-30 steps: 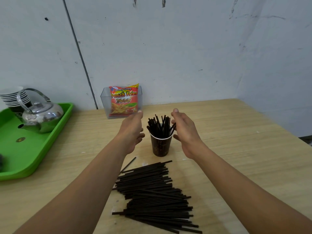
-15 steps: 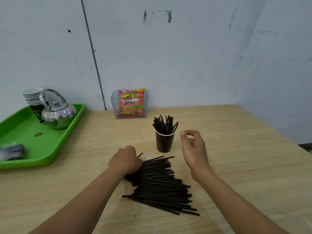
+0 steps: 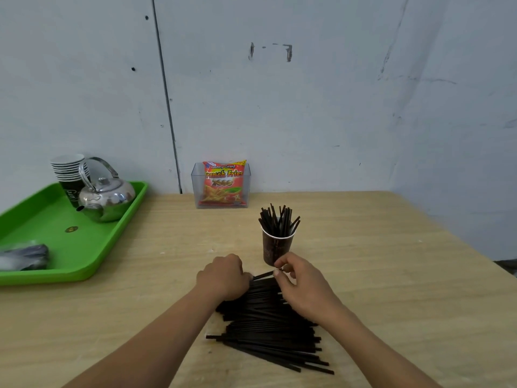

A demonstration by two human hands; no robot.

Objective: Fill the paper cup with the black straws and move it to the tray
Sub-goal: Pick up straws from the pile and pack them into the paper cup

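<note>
Straws (image 3: pixel 268 329) everywhere on this table, a whole black heap of them lying flat near the front edge, mostly pointing left to right. Both of the person's hands are down at the far end of that heap. Left hand (image 3: pixel 223 275) is curled into a loose fist on the pile's far-left end, knuckles up, fingers tucked under so I honestly can't tell how many straws it's got. Right hand (image 3: pixel 302 287) is just beside it, thumb and forefinger pinched narrow on the end of a straw (image 3: pixel 263 275) or two that bridge the gap between the hands, tilted a bit up off the pile.

Paper cup (image 3: pixel 277 247) is standing upright right behind the right hand, roughly mid-table, dark brown with a white rim. It's already got a good bunch of straws (image 3: pixel 278 221) sticking out the top, fanned out a little. Neither hand is touching it as far as I can see, though the right knuckles sit very close to its base.

Green tray (image 3: pixel 84 259) is over by the left edge of the table, well apart from the cup. On it there's a shiny metal kettle (image 3: pixel 107 197) at the far end, a stack of paper cups (image 3: pixel 70 175) just behind the kettle, and something dark in clear wrap (image 3: pixel 25 256) at the near end, too blurry to name. Against the wall at the back edge sits a clear plastic box (image 3: pixel 221 186) with a red French Fries snack bag (image 3: pixel 223 182) standing in it.
</note>
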